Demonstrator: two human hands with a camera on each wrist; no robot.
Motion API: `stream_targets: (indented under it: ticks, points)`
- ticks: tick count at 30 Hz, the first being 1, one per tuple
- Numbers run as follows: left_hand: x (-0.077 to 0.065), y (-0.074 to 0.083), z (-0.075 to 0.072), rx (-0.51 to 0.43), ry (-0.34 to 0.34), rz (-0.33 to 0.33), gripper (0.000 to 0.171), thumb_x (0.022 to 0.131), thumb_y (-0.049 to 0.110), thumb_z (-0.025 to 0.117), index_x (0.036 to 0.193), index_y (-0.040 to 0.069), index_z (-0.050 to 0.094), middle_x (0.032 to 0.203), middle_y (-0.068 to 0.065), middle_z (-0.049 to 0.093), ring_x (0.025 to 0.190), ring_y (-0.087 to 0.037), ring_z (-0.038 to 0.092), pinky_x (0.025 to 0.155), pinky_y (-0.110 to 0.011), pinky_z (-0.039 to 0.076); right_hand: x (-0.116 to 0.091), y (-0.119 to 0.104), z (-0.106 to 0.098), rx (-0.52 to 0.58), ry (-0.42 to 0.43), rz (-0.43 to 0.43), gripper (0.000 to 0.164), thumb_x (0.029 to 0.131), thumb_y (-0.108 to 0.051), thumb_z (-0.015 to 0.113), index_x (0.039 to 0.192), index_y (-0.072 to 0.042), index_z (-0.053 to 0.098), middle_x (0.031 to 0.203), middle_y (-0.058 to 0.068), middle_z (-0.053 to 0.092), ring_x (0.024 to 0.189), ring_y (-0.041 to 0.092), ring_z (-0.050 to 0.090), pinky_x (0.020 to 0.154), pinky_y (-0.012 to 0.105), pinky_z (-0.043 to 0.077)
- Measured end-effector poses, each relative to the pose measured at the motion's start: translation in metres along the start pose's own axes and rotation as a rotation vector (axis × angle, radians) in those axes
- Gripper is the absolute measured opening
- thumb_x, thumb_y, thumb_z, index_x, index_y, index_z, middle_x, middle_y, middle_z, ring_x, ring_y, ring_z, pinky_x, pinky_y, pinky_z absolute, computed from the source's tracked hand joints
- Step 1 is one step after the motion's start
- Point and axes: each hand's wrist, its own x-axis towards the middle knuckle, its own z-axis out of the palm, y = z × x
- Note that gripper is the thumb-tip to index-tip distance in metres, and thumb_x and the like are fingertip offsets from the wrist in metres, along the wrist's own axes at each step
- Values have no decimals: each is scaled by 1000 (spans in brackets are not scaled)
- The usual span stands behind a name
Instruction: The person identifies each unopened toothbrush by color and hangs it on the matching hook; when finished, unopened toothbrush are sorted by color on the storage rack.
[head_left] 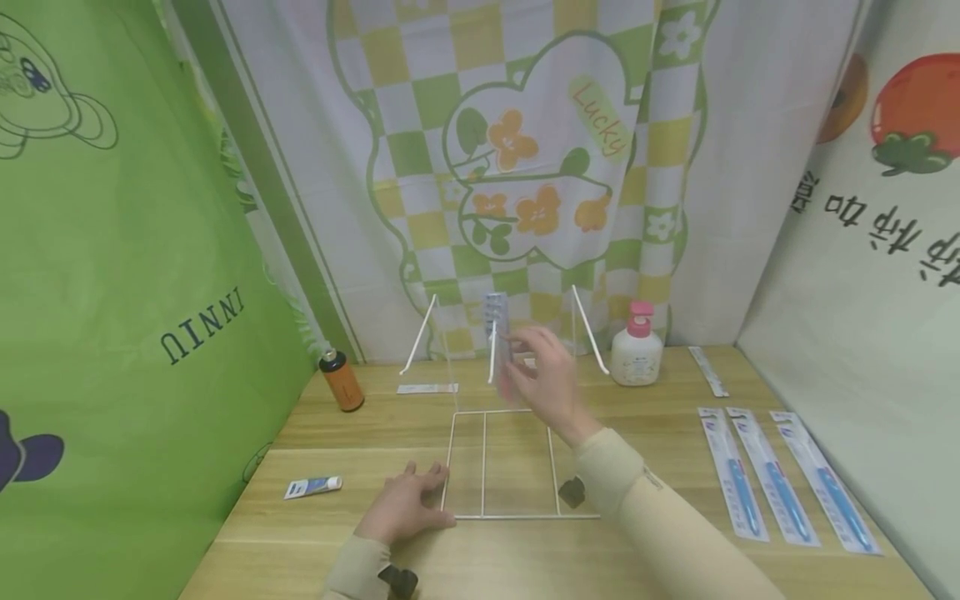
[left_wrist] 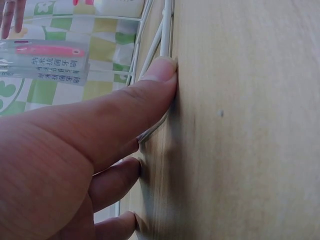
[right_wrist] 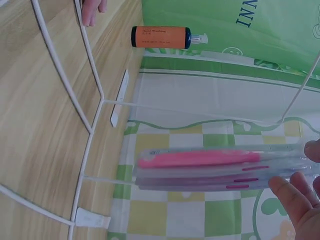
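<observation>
On the table my left hand (head_left: 408, 504) spreads over the front-left corner of a white wire display rack (head_left: 483, 458). Its thumb (left_wrist: 162, 70) presses against the front wire in the left wrist view, with the other fingers spread beside the frame. My right hand (head_left: 547, 375) is raised to the rack's middle hook (head_left: 492, 354). Its thumb and fingers pinch the upper part of packaged toothbrushes (right_wrist: 200, 160) hanging there. One pink toothbrush (left_wrist: 50, 51) shows through its clear pack. Part of the right hand is outside the right wrist view.
An orange-labelled bottle (head_left: 343, 382) and a toothpaste tube (head_left: 312, 487) stand and lie at left. To the right are a white pump bottle (head_left: 636, 354) and several blue packaged toothbrushes (head_left: 772, 483). Two outer hooks jut forward beside the middle one. A curtain (head_left: 412, 117) hangs behind.
</observation>
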Motion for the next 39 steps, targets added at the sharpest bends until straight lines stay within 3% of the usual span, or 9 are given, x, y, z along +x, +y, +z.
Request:
stream_targets:
  ticks: [8,13,17,20,22,25,27,34,39]
  points:
    - [1,-5,3,1,0,11,87,80,46,92,153,10,61,162,-13,52,153,-63,25,116,-87,12,-21,21,-38,24,-43,126,54,85,15,80,133,-6,68,136,14,64,115,34,69,86,33,66]
    - [1,-6,2,-1,7,15,88,80,46,92,153,9,60,161,-15,52,152,-64,25,115,-88,12,-32,41,-72,-110,-23,80,51,82,16,83,128,-3,70,125,19,69,108,36,72,80,39,67]
    - [-1,-7,3,-3,9,7,88,80,46,92,153,9,60,162,-14,51,153,-63,25,116,-87,12,-41,62,-98,-237,15,45,48,79,14,87,123,-1,71,115,21,72,98,39,75,81,21,63]
    - [-1,-8,3,-7,12,6,87,80,45,92,152,9,61,161,-14,52,153,-63,26,116,-87,13,-51,77,-120,-262,8,66,49,81,14,85,125,0,71,115,21,72,95,40,75,78,12,59]
    - [-1,-9,4,-4,11,5,87,80,46,92,152,9,61,161,-14,52,153,-63,26,116,-87,13,-57,84,-137,-265,-25,119,50,85,13,83,130,-1,69,119,20,69,97,39,73,78,22,63]
    - [0,-9,5,-2,14,11,86,80,45,93,152,8,62,160,-14,53,152,-64,27,116,-87,14,-66,93,-162,-288,-80,213,51,90,8,80,138,-2,66,125,21,68,102,40,71,87,50,65]
    - [-1,-9,5,2,10,8,87,80,47,92,152,9,61,161,-14,53,153,-63,26,117,-87,14,-72,99,-179,-307,-130,292,53,94,3,78,143,-4,62,134,24,65,107,42,70,86,60,63]
    - [-2,-5,1,0,14,9,86,80,44,92,152,9,61,161,-14,52,152,-63,26,117,-86,13,-90,130,-229,-328,-238,484,55,100,-6,74,152,-2,55,146,34,54,112,51,67,69,39,67]
    - [1,-6,3,-1,9,5,86,81,45,92,153,9,61,162,-13,51,153,-62,26,117,-86,13,-106,143,-251,-383,-314,523,60,98,-6,76,151,5,51,141,41,54,100,48,73,68,42,67]
